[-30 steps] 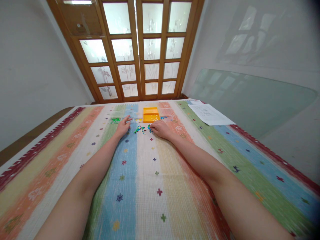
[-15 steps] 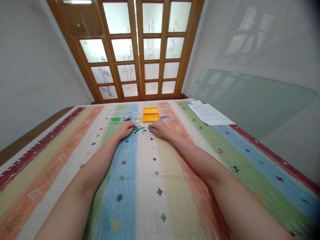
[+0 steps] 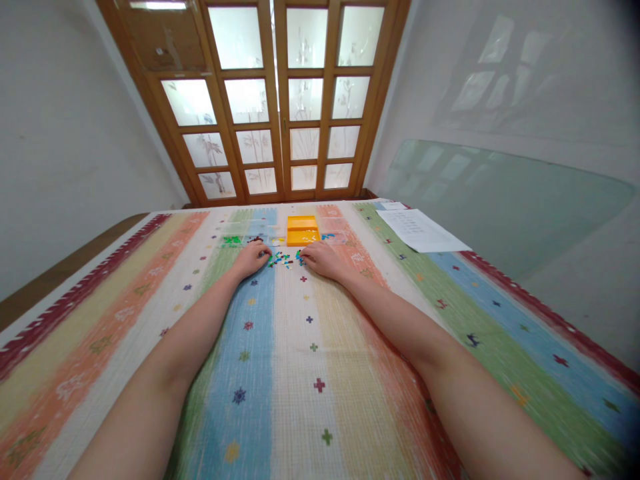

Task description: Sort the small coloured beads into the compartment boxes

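Note:
Small coloured pieces, mostly green, blue, dark red and white, lie loose on the striped cloth between my hands; they are too small to name. At the left edge of this pile is my left hand, its fingers bent and closed together beside some green pieces. My right hand rests at the pile's right edge, with curled fingertips touching blue and green pieces. What either hand pinches, if anything, is too small to make out. Just beyond stands an open yellow box with pale pieces in its near half.
Clear plastic trays flank the yellow box, holding green pieces, dark red pieces, yellow pieces and blue pieces. White paper sheets lie at the far right of the striped tablecloth. Walls and a glazed wooden door surround the table.
My left fingertips have drawn back slightly to the left from the loose pieces. My right hand stays almost where it was at the pile.

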{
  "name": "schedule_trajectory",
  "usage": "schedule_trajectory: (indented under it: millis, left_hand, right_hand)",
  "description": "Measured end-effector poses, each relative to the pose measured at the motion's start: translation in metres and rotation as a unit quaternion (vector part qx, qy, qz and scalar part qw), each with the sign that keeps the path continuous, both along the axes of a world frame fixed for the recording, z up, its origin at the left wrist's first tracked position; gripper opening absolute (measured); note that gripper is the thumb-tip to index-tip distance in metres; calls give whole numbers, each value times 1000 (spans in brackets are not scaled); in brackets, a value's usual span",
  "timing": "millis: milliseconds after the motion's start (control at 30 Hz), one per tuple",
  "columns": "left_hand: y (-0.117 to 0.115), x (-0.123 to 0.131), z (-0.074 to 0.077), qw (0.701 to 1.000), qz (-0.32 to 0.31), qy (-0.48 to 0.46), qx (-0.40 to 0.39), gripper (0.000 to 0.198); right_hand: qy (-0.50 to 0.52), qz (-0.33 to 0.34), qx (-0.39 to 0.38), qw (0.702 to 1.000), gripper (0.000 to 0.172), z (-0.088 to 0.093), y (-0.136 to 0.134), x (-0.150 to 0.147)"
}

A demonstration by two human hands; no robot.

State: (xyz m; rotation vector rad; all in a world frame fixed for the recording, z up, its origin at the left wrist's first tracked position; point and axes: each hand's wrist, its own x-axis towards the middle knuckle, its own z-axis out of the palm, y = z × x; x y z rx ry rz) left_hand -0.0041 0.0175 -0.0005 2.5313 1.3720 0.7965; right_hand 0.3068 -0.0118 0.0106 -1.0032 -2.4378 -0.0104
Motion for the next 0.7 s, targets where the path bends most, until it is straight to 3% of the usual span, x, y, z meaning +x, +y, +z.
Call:
schedule_trajectory:
  millis: [267, 400, 700]
  left_hand:
    - [3, -2, -1, 1000, 3, 20, -2, 16]
    - [4, -3, 2, 999, -28, 37, -4, 16]
    - [2, -1, 0, 999, -26, -20, -41, 18]
  right_hand:
    - [-12, -5, -8, 1000, 19, 3, -1, 0]
    - [-12, -2, 2, 1000, 19, -1, 2, 0]
    - [-6, 3, 8, 1000, 19, -3, 4, 1]
